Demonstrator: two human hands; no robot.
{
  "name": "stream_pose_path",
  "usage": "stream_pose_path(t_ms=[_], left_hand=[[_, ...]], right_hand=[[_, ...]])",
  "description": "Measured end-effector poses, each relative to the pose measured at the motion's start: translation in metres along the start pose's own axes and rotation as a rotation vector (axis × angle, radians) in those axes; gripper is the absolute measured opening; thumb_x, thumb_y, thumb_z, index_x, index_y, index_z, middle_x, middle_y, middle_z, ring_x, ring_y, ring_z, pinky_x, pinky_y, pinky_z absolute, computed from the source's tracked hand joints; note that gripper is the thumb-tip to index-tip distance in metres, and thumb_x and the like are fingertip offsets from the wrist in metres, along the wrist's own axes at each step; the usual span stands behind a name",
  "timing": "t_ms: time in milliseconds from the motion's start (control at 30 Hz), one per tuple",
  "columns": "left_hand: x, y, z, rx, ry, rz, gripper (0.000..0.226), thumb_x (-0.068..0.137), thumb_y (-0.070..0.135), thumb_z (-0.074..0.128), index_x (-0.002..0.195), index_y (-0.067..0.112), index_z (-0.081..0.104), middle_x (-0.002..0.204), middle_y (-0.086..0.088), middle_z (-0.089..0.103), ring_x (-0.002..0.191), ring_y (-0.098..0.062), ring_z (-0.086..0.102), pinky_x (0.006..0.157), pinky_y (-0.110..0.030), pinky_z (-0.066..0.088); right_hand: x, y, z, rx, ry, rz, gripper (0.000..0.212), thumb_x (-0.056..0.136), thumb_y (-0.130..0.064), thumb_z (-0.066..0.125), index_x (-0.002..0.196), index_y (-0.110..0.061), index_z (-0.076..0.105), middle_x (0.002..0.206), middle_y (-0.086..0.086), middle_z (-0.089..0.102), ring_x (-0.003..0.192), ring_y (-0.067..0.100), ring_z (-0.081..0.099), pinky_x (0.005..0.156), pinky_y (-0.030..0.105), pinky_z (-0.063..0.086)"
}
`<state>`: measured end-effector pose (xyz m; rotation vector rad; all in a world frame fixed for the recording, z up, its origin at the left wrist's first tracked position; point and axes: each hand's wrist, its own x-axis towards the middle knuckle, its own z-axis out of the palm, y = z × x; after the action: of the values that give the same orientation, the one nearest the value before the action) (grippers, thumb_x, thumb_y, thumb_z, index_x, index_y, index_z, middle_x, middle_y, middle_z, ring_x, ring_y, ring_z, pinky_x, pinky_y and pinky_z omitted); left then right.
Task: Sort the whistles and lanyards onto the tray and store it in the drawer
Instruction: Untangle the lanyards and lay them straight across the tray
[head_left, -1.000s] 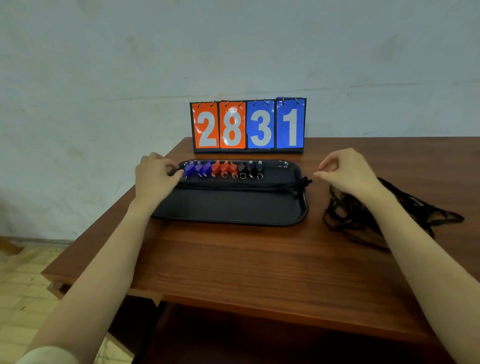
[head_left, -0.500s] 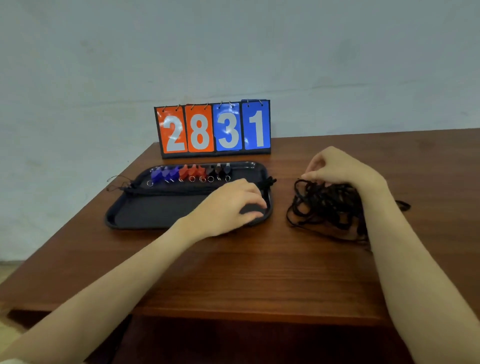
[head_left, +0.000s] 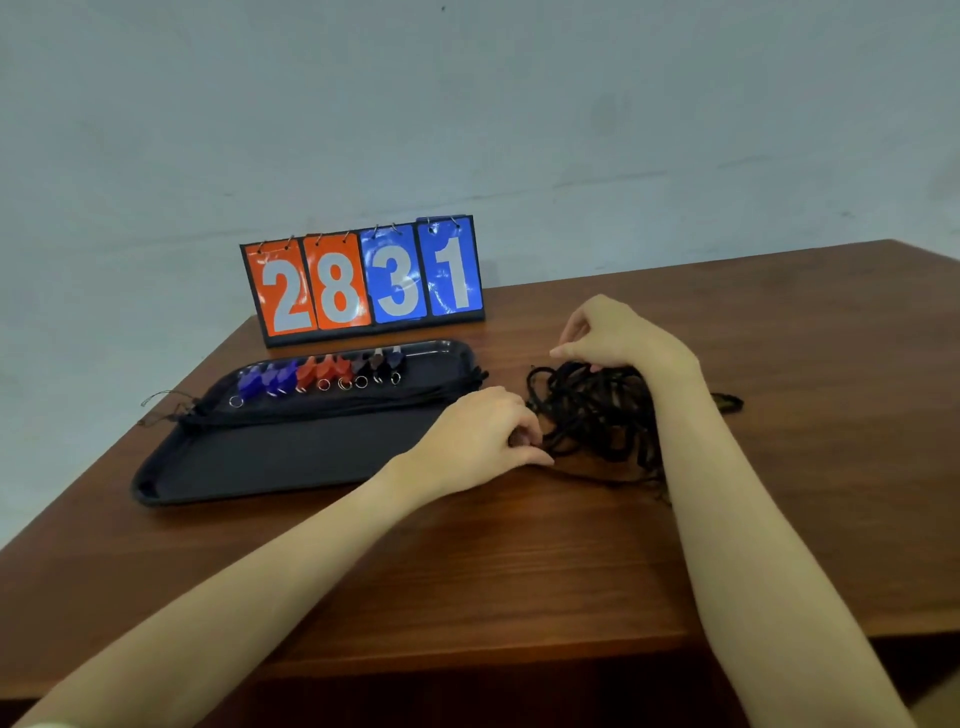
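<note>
A: Since we only have the head view to go on, let's take it as it is. Our left hand (head_left: 485, 436) sits at the near-left edge of the lanyard tangle (head_left: 597, 410), fingers curled narrow, thumb and forefinger pinched at a strand. Whether the strand's actually caught, we can't tell, it's dark on dark.

B: And our right hand (head_left: 618, 338)?

A: On the far side of the pile, resting over its top, fingertips drawn together w/ a small pinch. Looks like it's picking at a loop, but again can't confirm a hold.

B: So the pile's between both hands. Tray (head_left: 291, 470)?

A: Just left of our left hand, touching distance. Whistles (head_left: 317, 374) lined up along its far side, blue, red, dark, w/ a few straightened lanyards (head_left: 332, 405) laid in front of them. Scoreboard (head_left: 363, 283) stands beyond that, on the table (head_left: 519, 561).

B: How'll the cords handle?

A: Light, limp, no stiffness, so they'll snag on each other. Pulling mid-strand prob. drags the whole knot along. We'd judge it better to find a free end or clip, hold the rest of the pile down w/ the other hand, and draw one out slowly. Not fragile, not slippery.
</note>
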<state>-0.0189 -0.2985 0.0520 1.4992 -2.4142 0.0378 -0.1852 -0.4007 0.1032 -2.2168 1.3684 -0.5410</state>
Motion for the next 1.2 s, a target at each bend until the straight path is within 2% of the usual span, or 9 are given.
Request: stream_pose_path(t_ms=[167,400,567,733,833,900,967,1033,1200], left_hand=[[0.003,0.004,-0.001,-0.108,0.05,-0.064,0.011,0.087,0.03,0.066,0.087,0.02,0.068,0.075,0.015,0.054,0.072,-0.005,0.051,0.07,-0.023,0.046],[0.019,-0.004,-0.033,-0.603,0.38,-0.325,0.009,0.09,0.019,0.063,0.091,0.012,0.068,0.081,0.002,0.071,0.069,-0.004,0.064,0.066,-0.019,0.052],[0.027,-0.007,-0.049,-0.929,0.473,-0.496,0.016,0.097,0.017,0.052,0.103,0.004,0.057,0.079,-0.006,0.072,0.053,-0.009,0.061,0.048,-0.016,0.045],[0.03,-0.005,-0.047,-1.07,0.395,-0.522,0.019,0.099,0.02,0.047,0.109,0.004,0.051,0.076,-0.011,0.073,0.054,-0.018,0.067,0.048,-0.023,0.049],[0.03,-0.008,-0.042,-1.044,0.409,-0.511,0.018,0.1,0.021,0.047,0.108,0.006,0.05,0.079,-0.01,0.074,0.049,-0.018,0.065,0.043,-0.022,0.045],[0.028,-0.012,-0.038,-1.003,0.424,-0.506,0.017,0.099,0.021,0.05,0.105,0.006,0.052,0.083,-0.008,0.074,0.046,-0.015,0.062,0.04,-0.02,0.042],[0.026,-0.013,-0.036,-0.984,0.416,-0.497,0.016,0.097,0.021,0.052,0.102,0.006,0.055,0.086,-0.007,0.073,0.043,-0.012,0.058,0.038,-0.019,0.038],[0.026,-0.012,-0.035,-0.976,0.396,-0.473,0.015,0.096,0.021,0.056,0.1,0.007,0.059,0.085,-0.007,0.072,0.042,-0.01,0.053,0.037,-0.017,0.034],[0.023,-0.004,-0.032,-0.802,0.268,-0.335,0.016,0.092,0.023,0.062,0.099,0.011,0.07,0.08,-0.001,0.075,0.05,-0.002,0.051,0.05,-0.007,0.039]], right_hand=[[-0.001,0.002,-0.003,0.09,-0.041,-0.034,0.016,0.092,-0.019,0.06,0.095,-0.007,0.071,0.091,0.009,0.071,0.08,0.019,0.069,0.067,0.024,0.055],[-0.007,-0.011,0.001,0.401,-0.337,0.01,0.056,0.102,-0.045,0.028,0.106,-0.007,0.07,0.097,0.008,0.075,0.1,0.018,0.067,0.089,0.031,0.048],[-0.006,-0.009,0.0,0.535,-0.313,0.017,0.073,0.097,-0.059,0.023,0.097,-0.005,0.072,0.087,0.012,0.073,0.079,0.02,0.068,0.082,0.032,0.051],[-0.007,-0.004,-0.003,0.654,-0.24,-0.109,0.039,0.092,-0.044,0.055,0.084,-0.01,0.073,0.1,0.016,0.071,0.085,0.011,0.069,0.089,0.033,0.051],[-0.006,-0.001,-0.006,0.752,-0.209,-0.139,0.028,0.095,-0.026,0.055,0.077,-0.011,0.069,0.092,0.015,0.072,0.092,0.019,0.07,0.093,0.036,0.049],[-0.005,0.001,-0.007,0.893,-0.189,-0.125,0.028,0.097,-0.023,0.051,0.075,-0.01,0.062,0.067,0.006,0.063,0.071,0.021,0.066,0.082,0.034,0.051],[-0.006,0.002,-0.009,1.002,-0.184,-0.101,0.026,0.098,-0.024,0.051,0.075,-0.011,0.055,0.051,-0.004,0.039,0.047,0.012,0.042,0.057,0.026,0.047],[-0.007,0.004,-0.011,1.096,-0.189,-0.106,0.026,0.098,-0.026,0.05,0.076,-0.012,0.055,0.048,-0.007,0.027,0.04,0.007,0.023,0.037,0.018,0.026],[-0.007,0.004,-0.015,1.252,-0.215,-0.179,0.026,0.099,-0.028,0.049,0.089,-0.011,0.066,0.048,-0.009,0.028,0.037,0.002,0.019,0.031,0.016,0.013]])
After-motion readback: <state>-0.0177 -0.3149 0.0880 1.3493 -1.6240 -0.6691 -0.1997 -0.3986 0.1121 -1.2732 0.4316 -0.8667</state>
